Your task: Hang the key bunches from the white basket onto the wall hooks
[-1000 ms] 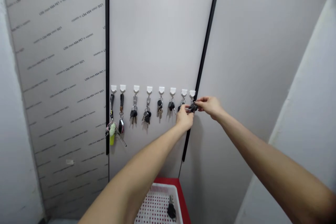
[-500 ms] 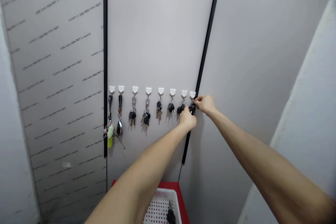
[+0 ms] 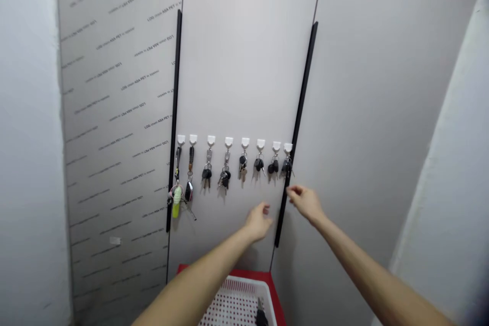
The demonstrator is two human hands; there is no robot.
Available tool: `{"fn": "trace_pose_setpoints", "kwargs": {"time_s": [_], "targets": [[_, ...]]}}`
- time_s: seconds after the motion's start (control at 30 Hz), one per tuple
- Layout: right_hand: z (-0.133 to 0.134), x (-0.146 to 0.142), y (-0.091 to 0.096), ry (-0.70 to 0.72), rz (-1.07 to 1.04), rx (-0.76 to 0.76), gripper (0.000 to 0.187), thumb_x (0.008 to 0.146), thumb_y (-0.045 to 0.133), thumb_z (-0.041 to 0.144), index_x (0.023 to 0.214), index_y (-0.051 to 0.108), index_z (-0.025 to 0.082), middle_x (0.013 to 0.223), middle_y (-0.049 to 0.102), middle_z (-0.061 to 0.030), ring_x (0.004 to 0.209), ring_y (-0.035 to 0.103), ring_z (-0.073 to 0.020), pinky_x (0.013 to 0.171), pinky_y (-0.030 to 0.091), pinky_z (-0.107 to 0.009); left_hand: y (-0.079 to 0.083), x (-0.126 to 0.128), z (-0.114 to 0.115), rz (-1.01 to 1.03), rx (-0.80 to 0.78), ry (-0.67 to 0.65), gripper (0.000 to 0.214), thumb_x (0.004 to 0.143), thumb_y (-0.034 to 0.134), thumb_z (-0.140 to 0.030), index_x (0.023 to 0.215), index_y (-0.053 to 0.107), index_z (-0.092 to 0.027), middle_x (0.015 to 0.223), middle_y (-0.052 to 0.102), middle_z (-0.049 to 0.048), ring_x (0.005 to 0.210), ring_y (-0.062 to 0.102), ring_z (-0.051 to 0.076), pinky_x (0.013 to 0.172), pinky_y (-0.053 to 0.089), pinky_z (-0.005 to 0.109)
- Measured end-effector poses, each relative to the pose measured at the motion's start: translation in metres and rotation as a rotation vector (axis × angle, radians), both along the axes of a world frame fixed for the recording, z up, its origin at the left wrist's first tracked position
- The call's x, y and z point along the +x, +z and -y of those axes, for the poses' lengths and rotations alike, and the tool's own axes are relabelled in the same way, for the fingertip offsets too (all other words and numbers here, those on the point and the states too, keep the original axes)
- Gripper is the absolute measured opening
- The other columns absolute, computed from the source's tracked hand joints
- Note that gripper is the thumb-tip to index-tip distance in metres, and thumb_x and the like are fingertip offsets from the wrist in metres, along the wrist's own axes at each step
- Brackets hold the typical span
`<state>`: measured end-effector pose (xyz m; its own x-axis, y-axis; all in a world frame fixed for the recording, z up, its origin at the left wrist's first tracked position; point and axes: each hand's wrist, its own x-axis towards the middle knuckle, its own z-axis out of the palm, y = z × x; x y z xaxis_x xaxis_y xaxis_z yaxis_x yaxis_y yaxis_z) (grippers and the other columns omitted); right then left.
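Note:
A row of several white hooks point(image 3: 228, 141) runs across a pale cabinet door point(image 3: 244, 61), each with a bunch of keys hanging from it. The rightmost bunch of black keys point(image 3: 287, 165) hangs from the last hook point(image 3: 288, 147). My right hand point(image 3: 305, 202) hovers just below that bunch, fingers loosely curled and empty. Further left and lower, my left hand point(image 3: 259, 222) is also away from the keys, fingers loosely apart and holding nothing. At the far left of the row hangs a bunch with a green-yellow fob point(image 3: 176, 201).
Long black vertical handles point(image 3: 298, 127) edge the cabinet doors. A door at the left is covered in printed protective film point(image 3: 114, 112). Below, a white perforated basket point(image 3: 237, 305) sits on a red surface point(image 3: 278, 298) and holds a dark key point(image 3: 261, 316). A white wall rises at the right.
Both hands have let go of the rightmost key bunch and dropped away from it. The bunch now hangs alone on the last hook. The view has shifted slightly.

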<state>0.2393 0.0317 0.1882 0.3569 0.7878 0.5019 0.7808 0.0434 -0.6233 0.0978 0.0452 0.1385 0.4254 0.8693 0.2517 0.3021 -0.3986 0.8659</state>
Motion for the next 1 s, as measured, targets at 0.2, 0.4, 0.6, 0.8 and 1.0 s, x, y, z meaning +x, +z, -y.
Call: {"fn": "trace_pose_setpoints", "kwargs": {"time_s": [0.2,0.4,0.6,0.8,1.0], "targets": [[0.021,-0.052,-0.121,0.359,-0.087,-0.54,0.013,0.058,0.037,0.019,0.049,0.045,0.013,0.042,0.045,0.0032,0.034,0.04,-0.0042,0.033,0.026,-0.014,-0.102,-0.058,0.001,0.092,-0.358,0.159,0.028,0.059,0.039,-0.003,0.086,0.047,-0.008,0.053,0.047,-0.0033,0.046,0.042,0.005,0.048,0.033,0.016],[0.043,-0.086,-0.183,0.341,-0.011,-0.428,0.016,0.059,0.034,0.016,0.05,0.046,0.014,0.043,0.047,0.0022,0.039,0.042,-0.0065,0.039,0.029,-0.016,-0.144,-0.109,0.025,0.083,-0.41,0.227,0.022,0.06,0.038,-0.006,0.08,0.046,-0.01,0.044,0.041,-0.0061,0.042,0.04,0.006,0.043,0.028,0.018],[0.06,-0.093,-0.184,0.306,0.12,-0.283,0.021,0.064,0.032,0.019,0.056,0.051,0.014,0.056,0.055,-0.0019,0.053,0.048,-0.0105,0.051,0.032,-0.019,-0.152,-0.122,0.045,-0.003,-0.351,0.194,0.021,0.058,0.037,-0.003,0.075,0.047,-0.011,0.045,0.041,-0.0062,0.046,0.041,0.006,0.048,0.032,0.017],[0.067,-0.098,-0.188,0.291,0.19,-0.273,0.021,0.066,0.033,0.022,0.06,0.052,0.016,0.06,0.056,-0.0017,0.056,0.047,-0.0108,0.053,0.031,-0.02,-0.163,-0.127,0.047,-0.044,-0.321,0.196,0.018,0.06,0.038,-0.005,0.075,0.047,-0.011,0.05,0.043,-0.0042,0.048,0.041,0.006,0.048,0.032,0.017],[0.063,-0.096,-0.189,0.335,0.163,-0.321,0.023,0.066,0.033,0.027,0.062,0.053,0.017,0.06,0.056,-0.0017,0.056,0.048,-0.0122,0.055,0.034,-0.021,-0.17,-0.127,0.039,-0.14,-0.274,0.175,0.022,0.059,0.039,-0.009,0.078,0.051,-0.011,0.06,0.052,-0.0002,0.056,0.046,0.008,0.054,0.035,0.018]]}}
